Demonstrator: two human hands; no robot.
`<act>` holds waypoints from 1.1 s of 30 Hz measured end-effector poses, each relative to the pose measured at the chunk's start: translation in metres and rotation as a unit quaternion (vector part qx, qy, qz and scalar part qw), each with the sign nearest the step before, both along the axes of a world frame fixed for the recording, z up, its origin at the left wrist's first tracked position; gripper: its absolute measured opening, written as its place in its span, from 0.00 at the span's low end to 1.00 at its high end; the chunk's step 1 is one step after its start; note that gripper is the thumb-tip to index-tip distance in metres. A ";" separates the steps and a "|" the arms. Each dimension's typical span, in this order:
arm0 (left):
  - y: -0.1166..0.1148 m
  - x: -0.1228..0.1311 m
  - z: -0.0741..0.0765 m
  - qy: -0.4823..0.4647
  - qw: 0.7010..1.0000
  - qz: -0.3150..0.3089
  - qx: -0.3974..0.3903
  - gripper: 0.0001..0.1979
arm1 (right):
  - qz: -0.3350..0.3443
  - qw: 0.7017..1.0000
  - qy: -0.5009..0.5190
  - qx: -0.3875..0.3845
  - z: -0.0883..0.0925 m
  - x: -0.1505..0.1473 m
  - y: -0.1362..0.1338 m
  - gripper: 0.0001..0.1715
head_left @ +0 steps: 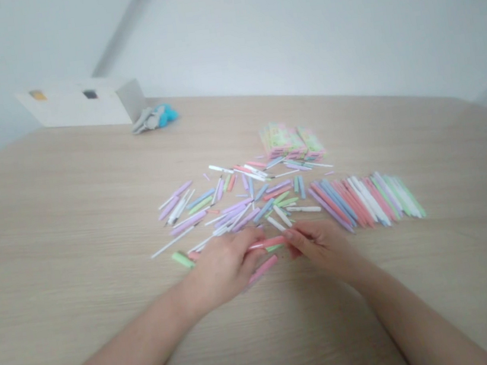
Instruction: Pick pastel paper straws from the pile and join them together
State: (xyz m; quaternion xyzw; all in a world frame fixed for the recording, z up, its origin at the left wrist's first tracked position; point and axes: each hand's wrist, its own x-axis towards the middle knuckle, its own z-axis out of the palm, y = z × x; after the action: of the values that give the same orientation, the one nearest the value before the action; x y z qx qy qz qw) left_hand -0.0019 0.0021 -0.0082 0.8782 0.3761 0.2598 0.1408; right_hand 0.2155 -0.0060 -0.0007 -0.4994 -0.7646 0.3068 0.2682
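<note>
At lower centre, the left hand [225, 268] and right hand [319, 247] meet over the pale wooden counter [52, 231], each grip pinching one end of a slim pink plastic stick [272, 242] held level between them. Just above, a loose scatter of pastel sticks [237, 204] crowds the hands; a short green piece [182, 260] lies beside the left hand. Right of centre sits a neat row of coloured sticks [366, 199], patterned flat packets [292, 140] behind it. A white box [84, 101] stands upper left.

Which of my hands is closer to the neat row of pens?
Right. The right hand lies just beside the neat row of pens; the left hand is farther off, beyond it.
</note>
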 end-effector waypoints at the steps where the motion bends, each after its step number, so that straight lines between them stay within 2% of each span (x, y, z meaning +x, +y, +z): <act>1: 0.000 0.000 0.000 0.000 1.000 0.003 0.000 0.10 | 0.005 1.000 0.015 -0.001 0.000 0.000 0.000 0.21; 4: 0.001 -0.001 0.001 -0.001 1.000 0.005 -0.003 0.10 | 0.014 0.997 0.080 -0.003 0.000 0.001 0.000 0.10; 6: 0.001 -0.001 0.001 0.001 1.000 0.005 -0.007 0.10 | 0.015 0.995 0.102 0.001 -0.001 0.001 0.000 0.11; 9: 0.001 -0.001 0.001 0.005 1.000 0.007 -0.011 0.10 | 0.001 0.997 0.082 0.010 -0.002 -0.001 0.000 0.06; 12: 0.001 -0.001 0.000 0.006 1.000 0.007 -0.004 0.10 | -0.017 0.999 0.043 0.011 -0.001 -0.002 0.000 0.08; 21: 0.001 0.000 -0.003 0.021 1.000 -0.007 0.012 0.12 | -0.002 1.000 -0.009 0.011 0.000 -0.003 -0.002 0.20; 29: 0.000 0.000 -0.003 0.036 0.999 -0.009 0.032 0.12 | -0.018 0.999 -0.005 -0.050 -0.006 -0.006 -0.003 0.27; 33: 0.001 0.000 -0.003 0.030 0.999 -0.001 0.018 0.11 | -0.003 0.999 0.003 -0.036 -0.006 -0.004 -0.002 0.26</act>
State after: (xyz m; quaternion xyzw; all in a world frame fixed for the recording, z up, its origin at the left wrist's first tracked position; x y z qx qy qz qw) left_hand -0.0023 0.0034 -0.0113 0.8882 0.3749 0.2402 0.1137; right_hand 0.2112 -0.0082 -0.0064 -0.5103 -0.7503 0.3353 0.2536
